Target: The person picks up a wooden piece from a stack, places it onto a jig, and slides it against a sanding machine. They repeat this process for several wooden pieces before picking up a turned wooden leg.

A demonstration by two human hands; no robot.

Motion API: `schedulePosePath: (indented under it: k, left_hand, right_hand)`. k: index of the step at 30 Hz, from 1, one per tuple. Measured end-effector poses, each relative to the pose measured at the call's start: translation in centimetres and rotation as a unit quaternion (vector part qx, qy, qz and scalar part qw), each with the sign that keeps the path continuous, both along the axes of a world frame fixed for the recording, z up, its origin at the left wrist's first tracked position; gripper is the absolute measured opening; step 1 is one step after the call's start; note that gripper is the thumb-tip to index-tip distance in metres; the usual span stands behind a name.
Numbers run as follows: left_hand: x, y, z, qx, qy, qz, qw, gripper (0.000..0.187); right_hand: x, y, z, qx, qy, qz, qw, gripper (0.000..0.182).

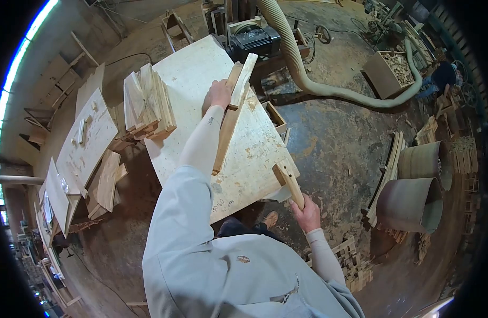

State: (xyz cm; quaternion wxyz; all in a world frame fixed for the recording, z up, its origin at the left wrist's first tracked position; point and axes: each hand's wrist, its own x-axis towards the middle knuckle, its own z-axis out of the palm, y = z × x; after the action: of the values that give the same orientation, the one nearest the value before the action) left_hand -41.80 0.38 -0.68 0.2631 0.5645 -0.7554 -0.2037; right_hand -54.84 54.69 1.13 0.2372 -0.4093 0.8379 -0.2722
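My left hand (218, 94) is at the far part of the pale tabletop (193, 74), its fingers curled at the edge of a long wooden board (227, 135). A shorter, lighter wooden strip (244, 79) lies against the upper end of that board. At the table's near right corner, my right hand (307, 213) is closed around the lower end of a short wooden piece (290, 183) with small dark spots or holes. That piece is tilted, and a darker end block shows at its top.
A stack of wooden boards (148, 100) sits on the table's left edge. Beyond the table stands a black motor (253, 41) with a ribbed hose (329, 90). Two drums (405, 204) and a box of offcuts (387, 74) are at right. Wooden panels (87, 140) lean at left.
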Motion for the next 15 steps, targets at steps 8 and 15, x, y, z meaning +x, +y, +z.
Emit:
schedulePosePath:
  k: [8,15]
  left_hand:
    - [0.0,-1.6,0.4,0.029,0.001,-0.011,1.000,0.041]
    - [-0.4,-1.2,0.7,0.022,0.023,0.024,0.999,0.040]
  right_hand:
    - [-0.7,-0.1,-0.1,-0.040,-0.039,0.022,0.998,0.050]
    - [-1.3,0.0,-1.0,0.002,-0.009,0.075,0.997,0.042]
